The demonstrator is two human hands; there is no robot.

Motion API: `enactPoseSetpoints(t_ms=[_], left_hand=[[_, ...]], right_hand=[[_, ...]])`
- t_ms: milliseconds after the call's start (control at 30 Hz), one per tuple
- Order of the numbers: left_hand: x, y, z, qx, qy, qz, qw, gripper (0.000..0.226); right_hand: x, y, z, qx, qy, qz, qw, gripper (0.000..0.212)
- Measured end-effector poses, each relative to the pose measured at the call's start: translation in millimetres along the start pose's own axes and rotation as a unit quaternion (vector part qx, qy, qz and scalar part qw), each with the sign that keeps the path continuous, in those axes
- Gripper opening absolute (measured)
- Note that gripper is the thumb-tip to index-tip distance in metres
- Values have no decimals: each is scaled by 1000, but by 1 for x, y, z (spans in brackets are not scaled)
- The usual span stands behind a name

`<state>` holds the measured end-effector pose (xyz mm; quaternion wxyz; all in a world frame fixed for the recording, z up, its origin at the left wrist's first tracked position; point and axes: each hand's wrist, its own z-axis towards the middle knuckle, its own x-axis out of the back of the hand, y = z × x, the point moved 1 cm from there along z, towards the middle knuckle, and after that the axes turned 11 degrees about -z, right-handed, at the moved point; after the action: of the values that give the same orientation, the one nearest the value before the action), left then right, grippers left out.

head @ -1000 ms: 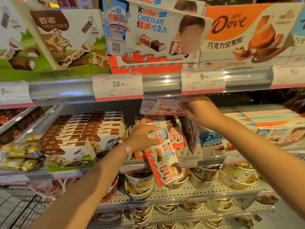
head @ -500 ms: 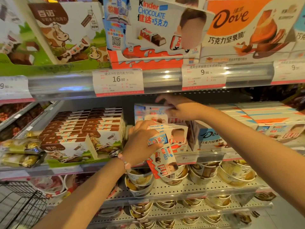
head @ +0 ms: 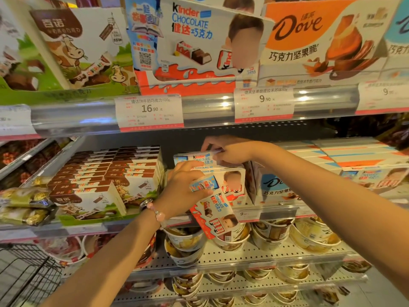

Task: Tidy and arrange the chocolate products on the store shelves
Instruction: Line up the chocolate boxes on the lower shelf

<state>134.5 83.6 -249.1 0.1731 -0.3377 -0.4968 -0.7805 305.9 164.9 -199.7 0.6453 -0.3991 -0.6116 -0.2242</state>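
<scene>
Two hands: left [head: 181, 191] grips Kinder box [head: 212, 209], long axis tilted downward.

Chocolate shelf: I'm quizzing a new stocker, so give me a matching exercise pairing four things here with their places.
Things:
1. Loose Kinder box
2. Top Kinder box
3. Cow-print boxes
4. Dove box

Places:
A. left of the Kinder stack
B. in the left hand's grip
C. right of the Kinder stack
D. under the right hand's fingers

Pairs: 1-B, 2-D, 3-A, 4-C

Open gap above Kinder stack [head: 221, 180]; cow-print boxes [head: 124, 173] left, Dove box [head: 274, 187] right.
</scene>
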Motion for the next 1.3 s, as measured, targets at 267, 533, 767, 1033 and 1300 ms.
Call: enactPoseSetpoints(t_ms=[267,533,767,1033,1300], left_hand=[[9,0,-8,-5,27,-78,997,15],[32,24,-19,67,148,-316,935,17],[28,25,-18,65,175,-468,863,52],[1,0,-5,45,114,139,983,74],[-12,-15,5,74,28,225,971,62]], right_hand=[[-4,-6,-12,16,55,-65,996,29],[-7,-36,-71,106,36,135,984,38],[13,-22,-89,110,156,154,969,40],[23,-4,-101,118,310,-74,941,41],[11,-4,-89,89,347,-78,930,33]])
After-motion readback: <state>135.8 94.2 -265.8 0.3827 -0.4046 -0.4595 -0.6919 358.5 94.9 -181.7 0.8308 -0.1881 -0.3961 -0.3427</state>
